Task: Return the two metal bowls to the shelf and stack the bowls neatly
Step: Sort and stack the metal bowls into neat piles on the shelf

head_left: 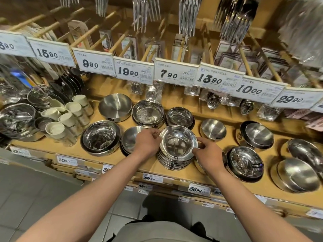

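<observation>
A stack of shiny metal bowls (176,159) stands at the front middle of the wooden shelf (57,145). Its top bowl (178,143) sits level with the stack. My left hand (148,142) holds the left rim of that top bowl with curled fingers. On the opposite rim, my right hand (208,154) pinches the bowl between fingers and thumb. Both forearms reach in from below.
Other bowl stacks surround it: a matte stack (130,138) just left, a large bowl (100,137) further left, bowls (180,117) behind, more bowls (244,162) to the right. White cups (68,119) lie at the left. Price tags and hanging cutlery overhang the shelf.
</observation>
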`<state>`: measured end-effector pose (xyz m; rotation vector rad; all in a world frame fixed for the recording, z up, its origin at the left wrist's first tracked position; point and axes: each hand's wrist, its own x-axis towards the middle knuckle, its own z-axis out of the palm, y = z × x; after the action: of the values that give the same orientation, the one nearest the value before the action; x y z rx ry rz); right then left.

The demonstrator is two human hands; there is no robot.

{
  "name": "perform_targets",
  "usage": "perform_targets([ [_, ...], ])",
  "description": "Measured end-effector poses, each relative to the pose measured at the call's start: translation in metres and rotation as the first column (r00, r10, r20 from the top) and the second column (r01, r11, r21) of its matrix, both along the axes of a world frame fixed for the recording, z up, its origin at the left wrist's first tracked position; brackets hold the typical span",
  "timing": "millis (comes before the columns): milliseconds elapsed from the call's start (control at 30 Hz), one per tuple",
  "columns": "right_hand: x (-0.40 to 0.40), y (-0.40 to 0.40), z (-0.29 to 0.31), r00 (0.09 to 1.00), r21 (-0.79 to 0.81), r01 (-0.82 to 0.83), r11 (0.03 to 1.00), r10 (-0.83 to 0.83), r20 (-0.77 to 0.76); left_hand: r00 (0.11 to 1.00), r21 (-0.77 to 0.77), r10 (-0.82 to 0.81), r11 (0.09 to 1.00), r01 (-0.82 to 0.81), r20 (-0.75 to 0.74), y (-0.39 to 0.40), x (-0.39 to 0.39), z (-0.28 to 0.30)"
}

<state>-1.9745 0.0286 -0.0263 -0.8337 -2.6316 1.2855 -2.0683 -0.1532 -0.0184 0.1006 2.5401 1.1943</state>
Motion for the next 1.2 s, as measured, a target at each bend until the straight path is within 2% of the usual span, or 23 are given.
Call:
perform_targets([
  [233, 0.003, -0.002, 0.002, 1.000, 0.002, 0.017, 1.000, -0.017, 0.021, 0.995, -0.064, -0.030, 0.998, 0.024, -0.096, 0.002, -0.004, 0.003],
  [467, 0.004, -0.003, 0.004, 0.998, 0.016, 0.006, 1.000, -0.007, 0.067, 0.996, -0.064, -0.056, 0.997, 0.052, -0.065, 0.001, -0.006, -0.005],
  [600, 0.009, -0.004, 0.008, 0.994, -0.018, 0.032, 0.999, -0.030, 0.103, 0.999, 0.038, -0.039, 0.999, 0.038, 0.030, -0.012, -0.003, 0.001],
  [800, 0.036, 0.000, 0.031, 0.996, -0.079, 0.093, 0.993, -0.094, -0.004, 0.988, 0.228, 0.136, 0.962, -0.149, 0.072, -0.101, -0.006, 0.020],
  [933, 0.054, -0.005, 0.035, 0.997, -0.151, 0.062, 0.987, -0.068, -0.035, 0.955, 0.212, 0.292, 0.931, -0.298, 0.062, -0.146, -0.007, 0.015],
  [1100, 0.055, -0.010, 0.031, 0.994, -0.221, 0.097, 0.970, -0.105, -0.023, 0.936, 0.311, 0.304, 0.885, -0.346, 0.175, -0.147, 0.008, 0.002],
  [1200, 0.055, -0.011, 0.029, 0.994, -0.288, 0.087, 0.954, -0.100, -0.031, 0.931, 0.304, 0.311, 0.883, -0.357, 0.190, -0.147, 0.017, -0.005],
])
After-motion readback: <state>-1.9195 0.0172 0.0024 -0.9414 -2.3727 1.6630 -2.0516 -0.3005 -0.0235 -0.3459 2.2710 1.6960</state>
